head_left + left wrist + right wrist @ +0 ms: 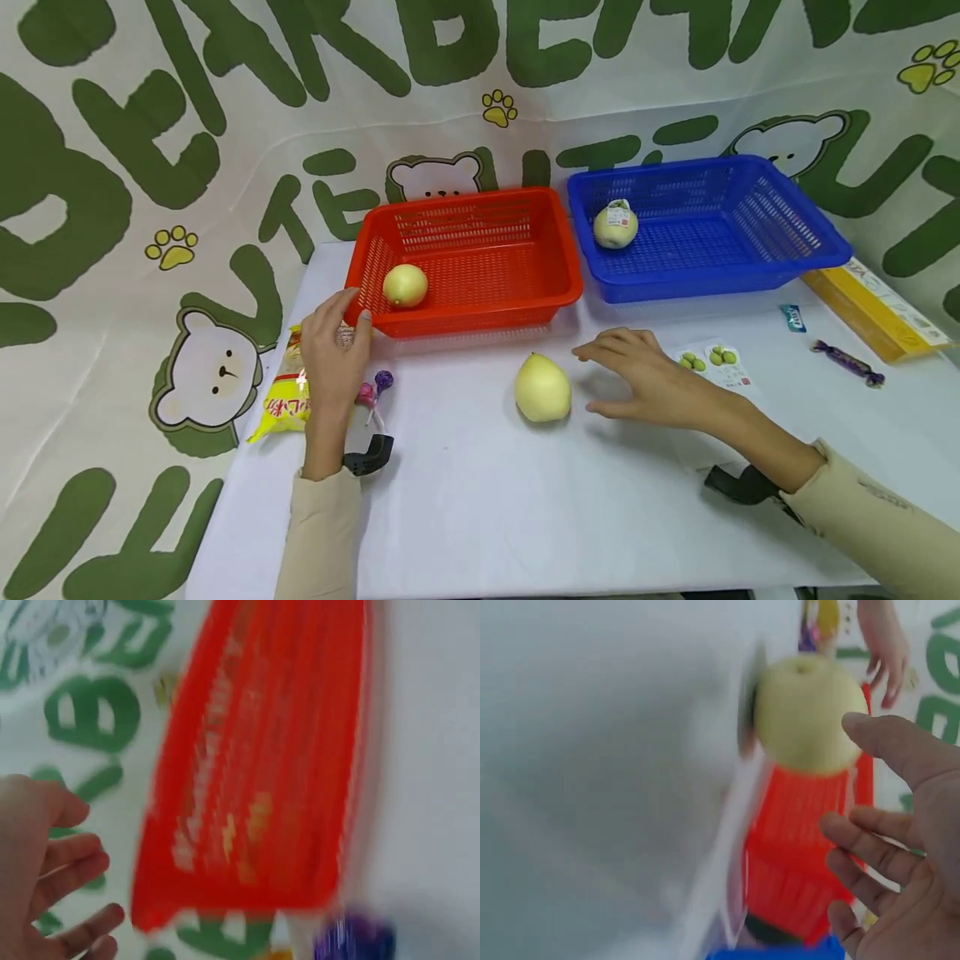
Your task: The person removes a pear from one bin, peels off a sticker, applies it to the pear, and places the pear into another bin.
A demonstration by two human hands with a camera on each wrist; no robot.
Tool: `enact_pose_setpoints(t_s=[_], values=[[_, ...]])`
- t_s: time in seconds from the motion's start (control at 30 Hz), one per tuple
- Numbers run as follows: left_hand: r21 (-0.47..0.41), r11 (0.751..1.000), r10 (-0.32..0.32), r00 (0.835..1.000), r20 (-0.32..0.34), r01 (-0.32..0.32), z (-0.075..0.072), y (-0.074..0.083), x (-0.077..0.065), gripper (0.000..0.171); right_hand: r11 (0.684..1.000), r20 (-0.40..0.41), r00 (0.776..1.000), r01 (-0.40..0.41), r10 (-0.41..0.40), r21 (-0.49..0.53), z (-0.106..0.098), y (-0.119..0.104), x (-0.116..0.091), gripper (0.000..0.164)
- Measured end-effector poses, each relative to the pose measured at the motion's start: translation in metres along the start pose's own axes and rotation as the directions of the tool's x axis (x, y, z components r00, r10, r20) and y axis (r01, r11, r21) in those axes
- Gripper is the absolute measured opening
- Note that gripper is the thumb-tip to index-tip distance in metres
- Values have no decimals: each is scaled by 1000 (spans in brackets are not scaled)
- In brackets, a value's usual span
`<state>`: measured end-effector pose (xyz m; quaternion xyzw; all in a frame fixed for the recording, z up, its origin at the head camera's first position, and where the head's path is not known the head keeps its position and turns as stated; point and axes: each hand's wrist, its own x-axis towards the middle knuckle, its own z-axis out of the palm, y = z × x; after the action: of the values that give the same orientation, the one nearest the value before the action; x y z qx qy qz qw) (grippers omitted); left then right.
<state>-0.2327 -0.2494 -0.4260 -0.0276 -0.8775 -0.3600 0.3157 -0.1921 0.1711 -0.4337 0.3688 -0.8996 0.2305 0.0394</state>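
Observation:
A pale yellow pear (542, 390) stands on the white table, stem up. To its right is my right hand (645, 375), fingers spread and slightly bent, thumb apart from them, holding nothing. In the right wrist view, a gap shows between the thumb and the pear (810, 712). My left hand (333, 346) is by the front left corner of the red basket (480, 321), its fingers loosely bent around nothing. The left wrist view, blurred, shows the hand beside the basket (262, 750). Another pear (405, 286) lies inside the red basket, at the left.
A blue basket (712, 283) at the back right holds a labelled pear (615, 229). A yellow snack bag (283, 400) and lollipops (383, 381) lie around my left hand. On the right are a sticker sheet (716, 362), wrapped candies (847, 362) and a yellow box (877, 312).

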Motion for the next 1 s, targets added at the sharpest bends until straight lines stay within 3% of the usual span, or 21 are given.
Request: enact_pose_setpoints(t_s=[0.07,0.17,0.3,0.47,0.57,0.67,0.73,0.9,1.0], values=[[-60,995,78,996,-39,-80,6,21,-7,33,1000,-35,999,4,-5,-27,-9,8,-12,55],[-163,957,231,970,-77,-241,24,54,-22,31,998,-83,996,-1,-4,-67,-19,21,-29,46],[-284,865,407,909,-89,-414,56,98,-47,31,995,-126,992,-26,14,-101,-27,38,-51,38],[-369,756,567,822,-46,-542,96,146,-84,29,991,-144,989,-62,45,-120,-28,54,-74,33],[-379,714,644,764,28,-588,121,171,-102,27,986,-155,986,-78,54,-149,-27,63,-86,34],[-366,721,669,730,142,-589,145,187,-116,27,978,-172,983,-95,63,-183,-27,69,-96,37],[-344,746,654,723,220,-570,160,193,-123,28,976,-180,981,-105,70,-192,-28,72,-101,38],[-295,827,561,724,401,-478,188,199,-132,35,972,-182,981,-104,65,-211,-27,80,-110,39],[-194,858,500,691,521,-475,203,203,-136,41,964,-181,982,-90,45,-250,-25,85,-113,40]])
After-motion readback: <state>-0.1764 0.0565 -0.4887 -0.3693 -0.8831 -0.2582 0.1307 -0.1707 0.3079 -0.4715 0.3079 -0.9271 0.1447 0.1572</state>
